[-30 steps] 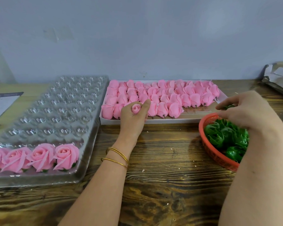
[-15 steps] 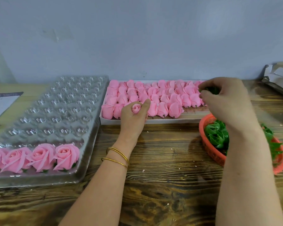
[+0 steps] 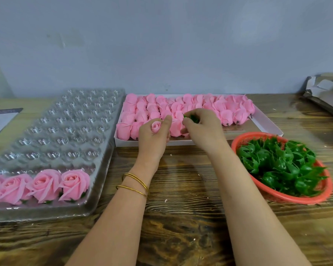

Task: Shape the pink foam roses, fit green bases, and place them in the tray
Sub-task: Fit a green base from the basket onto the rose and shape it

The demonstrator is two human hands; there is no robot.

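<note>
Bare wooden surface [image 3: 181,237] lies between the clear tray [image 3: 65,131] at left, the white box [image 3: 267,123] of buds [image 3: 227,116] behind and the red basket [image 3: 277,198] at right. Over the box's near edge, the left hand [image 3: 152,139] grips a pink rose [image 3: 156,126] upright; just beside it, the right hand [image 3: 202,129] pinches a green base [image 3: 191,118].

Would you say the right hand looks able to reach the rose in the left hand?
Probably yes: the right hand, pinching a green base, is beside the left hand, with nothing between it and the rose.
</note>
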